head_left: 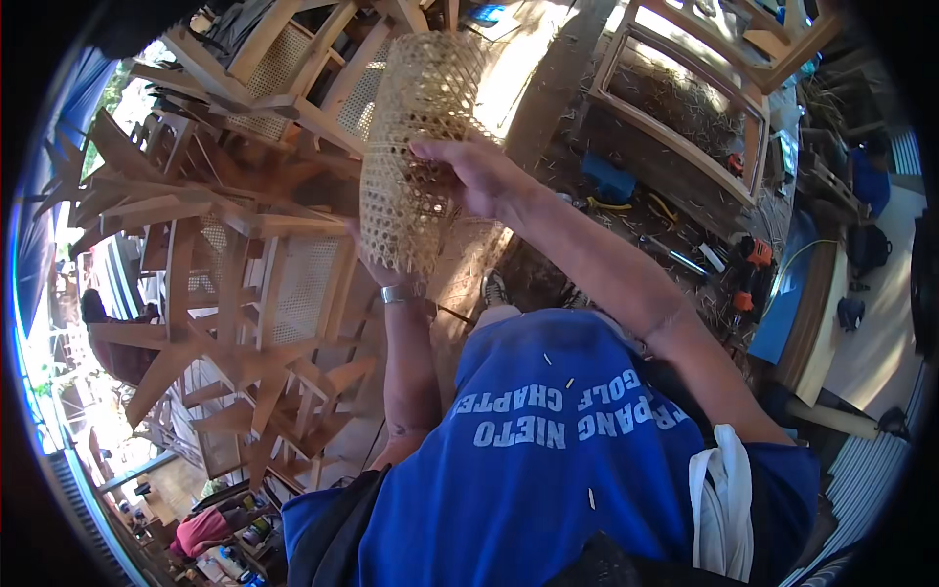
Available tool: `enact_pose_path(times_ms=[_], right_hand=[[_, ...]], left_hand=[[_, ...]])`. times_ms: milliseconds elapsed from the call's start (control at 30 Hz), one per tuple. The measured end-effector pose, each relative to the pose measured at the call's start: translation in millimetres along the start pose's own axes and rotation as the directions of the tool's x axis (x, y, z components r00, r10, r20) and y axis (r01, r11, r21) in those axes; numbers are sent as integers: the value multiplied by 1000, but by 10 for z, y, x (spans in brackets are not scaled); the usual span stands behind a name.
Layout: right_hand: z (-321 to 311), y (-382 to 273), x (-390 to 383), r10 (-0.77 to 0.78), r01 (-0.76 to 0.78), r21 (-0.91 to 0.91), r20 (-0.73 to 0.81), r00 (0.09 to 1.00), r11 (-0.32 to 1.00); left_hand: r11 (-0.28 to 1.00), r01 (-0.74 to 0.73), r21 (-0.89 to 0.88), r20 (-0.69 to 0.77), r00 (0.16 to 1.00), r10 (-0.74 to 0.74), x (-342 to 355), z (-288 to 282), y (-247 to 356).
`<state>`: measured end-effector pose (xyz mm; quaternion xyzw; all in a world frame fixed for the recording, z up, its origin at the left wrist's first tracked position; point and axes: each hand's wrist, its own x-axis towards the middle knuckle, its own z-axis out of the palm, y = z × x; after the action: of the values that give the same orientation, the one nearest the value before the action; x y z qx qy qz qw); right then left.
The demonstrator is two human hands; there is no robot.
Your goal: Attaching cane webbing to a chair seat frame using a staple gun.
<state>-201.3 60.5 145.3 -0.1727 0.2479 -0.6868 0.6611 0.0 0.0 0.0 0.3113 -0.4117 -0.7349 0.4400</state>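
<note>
A roll of woven cane webbing (406,210), pale tan with an open hexagonal weave, is held upright in front of me. My right hand (474,174) grips its right side, thumb pressed on the outer face and the other fingers partly hidden. From below, my left hand (372,266) holds the lower left of the roll, with most of its fingers hidden behind the cane. A metallic band (392,293) circles my left wrist. The roll's bottom edge is ragged with loose strand ends.
Wooden chair frames (293,284) with cane panels are stacked along the left. At right, a wooden frame (675,117) rests on a worktop strewn with cane scraps, near pliers (663,207), an orange-and-black power tool (751,269) and a blue object (608,176). Another person (201,528) is at lower left.
</note>
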Motion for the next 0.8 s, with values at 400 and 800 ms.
enact_pose_path(times_ms=[400,800], right_hand=[[512,-818,-485,-50,52,-44,41,998,998],[-1477,-1707,-1749,-162,-22,-527,-300,940,849]], left_hand=[[611,309,-728,125,937,-326,-1118,-258,-586],[201,843,-498,848,522,-88,897,-197,-352]])
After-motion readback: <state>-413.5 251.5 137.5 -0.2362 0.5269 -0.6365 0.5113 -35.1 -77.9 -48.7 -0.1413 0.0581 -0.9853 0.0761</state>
